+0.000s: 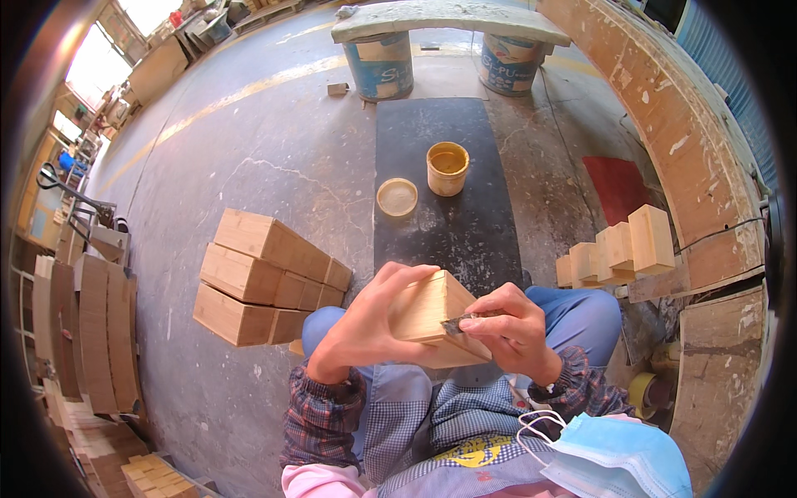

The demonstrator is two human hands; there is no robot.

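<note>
Above my lap, a pale wooden box point(418, 309) is tilted with one corner edge facing up. My left hand point(365, 328) wraps around its left side, thumb below and fingers over the top. Pinched in my right hand point(516, 329) is a small dark putty knife point(456, 324), its blade touching the box near the right-hand edge. The knife's handle is mostly hidden by my fingers. Beyond the box, an open tub of yellow-brown paste point(448, 166) stands on a black board point(432, 241). A round pale lid point(397, 197) lies left of the tub.
Similar wooden boxes point(264, 274) are stacked on the floor at my left. Several more wooden blocks point(652, 241) stand in a row at the right, near a red sheet point(616, 189). A plank bench point(448, 23) rests on two buckets ahead. A blue face mask point(618, 456) hangs at my chest.
</note>
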